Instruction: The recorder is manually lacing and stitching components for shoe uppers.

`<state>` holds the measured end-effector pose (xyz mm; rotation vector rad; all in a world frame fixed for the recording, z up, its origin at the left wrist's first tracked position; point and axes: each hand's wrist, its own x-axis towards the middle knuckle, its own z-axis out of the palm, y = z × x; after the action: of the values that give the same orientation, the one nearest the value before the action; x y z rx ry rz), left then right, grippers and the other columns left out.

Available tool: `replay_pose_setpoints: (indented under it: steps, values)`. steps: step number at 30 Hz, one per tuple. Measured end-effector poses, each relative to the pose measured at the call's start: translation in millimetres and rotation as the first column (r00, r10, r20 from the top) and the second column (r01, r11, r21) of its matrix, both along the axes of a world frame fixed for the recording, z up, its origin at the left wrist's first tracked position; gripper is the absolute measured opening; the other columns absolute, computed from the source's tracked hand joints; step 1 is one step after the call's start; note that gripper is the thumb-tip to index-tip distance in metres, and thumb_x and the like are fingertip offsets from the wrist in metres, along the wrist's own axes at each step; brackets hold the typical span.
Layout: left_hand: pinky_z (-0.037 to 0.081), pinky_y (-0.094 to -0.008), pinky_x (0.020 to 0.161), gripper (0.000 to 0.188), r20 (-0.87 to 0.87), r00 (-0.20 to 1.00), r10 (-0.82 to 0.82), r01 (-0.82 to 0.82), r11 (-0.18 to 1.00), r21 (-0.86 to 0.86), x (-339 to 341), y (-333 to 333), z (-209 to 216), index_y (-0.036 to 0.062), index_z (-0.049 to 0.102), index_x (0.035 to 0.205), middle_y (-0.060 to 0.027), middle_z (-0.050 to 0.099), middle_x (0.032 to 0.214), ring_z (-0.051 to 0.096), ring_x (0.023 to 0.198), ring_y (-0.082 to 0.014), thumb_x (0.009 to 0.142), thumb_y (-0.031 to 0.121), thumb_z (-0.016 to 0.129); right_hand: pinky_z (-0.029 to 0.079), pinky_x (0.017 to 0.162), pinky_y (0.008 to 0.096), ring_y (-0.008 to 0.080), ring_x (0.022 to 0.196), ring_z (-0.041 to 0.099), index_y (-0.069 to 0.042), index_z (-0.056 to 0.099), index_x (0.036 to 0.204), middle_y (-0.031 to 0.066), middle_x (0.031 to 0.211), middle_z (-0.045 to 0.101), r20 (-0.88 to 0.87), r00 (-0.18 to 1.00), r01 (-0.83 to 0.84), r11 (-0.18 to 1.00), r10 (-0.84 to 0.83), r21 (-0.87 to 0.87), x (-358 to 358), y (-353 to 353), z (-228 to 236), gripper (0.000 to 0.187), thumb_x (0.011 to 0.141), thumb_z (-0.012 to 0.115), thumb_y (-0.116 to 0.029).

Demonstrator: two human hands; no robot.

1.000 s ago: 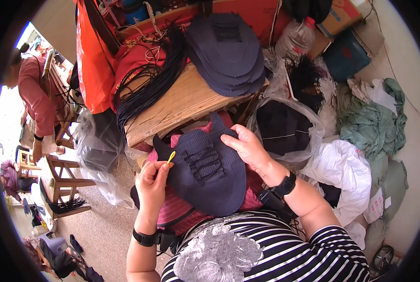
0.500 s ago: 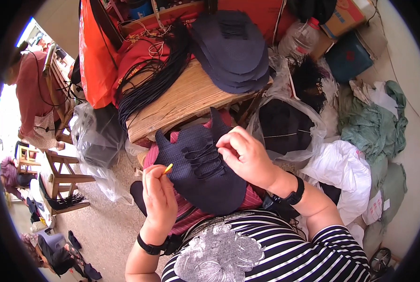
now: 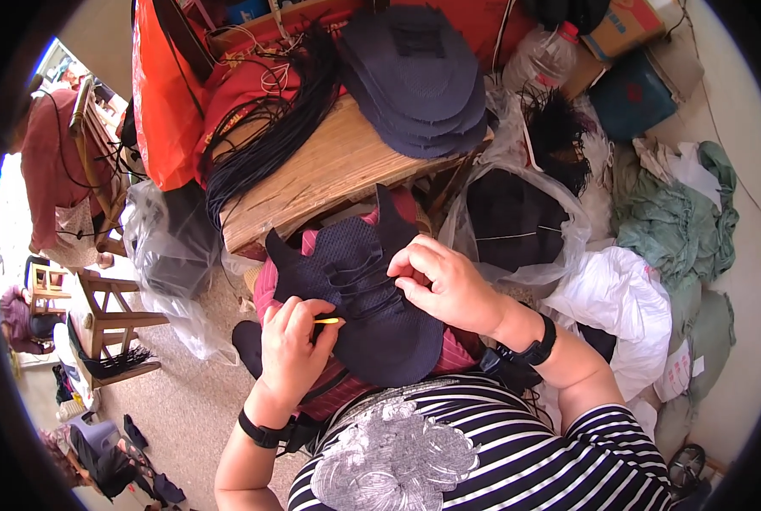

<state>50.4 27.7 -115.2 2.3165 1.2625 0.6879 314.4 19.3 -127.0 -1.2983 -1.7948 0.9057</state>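
Observation:
A dark navy mesh shoe upper [image 3: 395,351] lies flat across my lap, its two pointed ends toward the bench. Black lace [image 3: 365,285] crosses its middle in several rows. My left hand [image 3: 294,347] is closed on a thin yellow stick-like tool [image 3: 327,321], whose end points right over the upper's left part; the rest is hidden in the fingers. On the other side, my right hand [image 3: 453,288] hovers at the upper's right edge by the lace rows, thumb and fingertips pinched. What they grip, if anything, is too small to make out.
Ahead, a wooden bench [image 3: 334,166] bears a bundle of black laces [image 3: 299,119] and a stack of navy uppers [image 3: 423,68]. Right of it stands a clear plastic bag [image 3: 517,226] with dark pieces. Wooden stools [image 3: 112,319] and other people are at left.
My left hand has moved right and slightly down, bringing the yellow tool closer to the lace rows and level. The right hand has barely shifted. The view has moved slightly.

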Motion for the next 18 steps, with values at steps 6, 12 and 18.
replay_pose_setpoints:
  steps: [6, 12, 18]
  values:
    - [0.040, -0.0356, 0.066, 0.024, 0.003, 1.000, -0.018, 0.018, 0.998, 0.066, -5.2, -2.7, -7.7, 0.0084, 0.067, 0.092, -0.0019, 0.055, 0.074, 0.052, 0.063, -0.0202, 0.075, 0.005, 0.084, 0.054, 0.071, 0.0310, 0.0174, 0.079, 0.065, -0.002, 0.062, 0.101, 0.0068, 0.094, 0.059, -0.008, 1.000, -0.004, 0.999, 0.004, -0.035, 5.3, -0.8, 0.6, 0.014, 0.091, 0.071, 0.000]
    - [0.039, -0.0355, 0.067, 0.023, 0.101, 0.993, -0.068, 0.058, 0.993, 0.101, -5.3, -6.5, -3.9, 0.0103, 0.069, 0.094, 0.0000, 0.060, 0.076, 0.053, 0.065, -0.0193, 0.076, 0.005, 0.082, 0.052, 0.069, 0.0332, 0.0212, 0.077, 0.065, -0.004, 0.065, 0.099, 0.0075, 0.093, 0.060, 0.055, 0.995, -0.088, 0.996, 0.089, -0.017, 6.6, -4.7, 12.1, 0.011, 0.090, 0.072, -0.003]
    - [0.039, -0.0350, 0.066, 0.018, 0.080, 0.989, -0.123, 0.116, 0.990, 0.081, 11.8, 1.7, 3.0, 0.0101, 0.072, 0.092, -0.0005, 0.059, 0.075, 0.051, 0.063, -0.0199, 0.077, 0.004, 0.080, 0.054, 0.069, 0.0405, 0.0290, 0.078, 0.067, -0.007, 0.064, 0.097, 0.0087, 0.094, 0.060, 0.090, 0.988, -0.132, 0.990, 0.127, 0.050, -2.4, -2.9, 11.0, 0.009, 0.091, 0.070, -0.009]
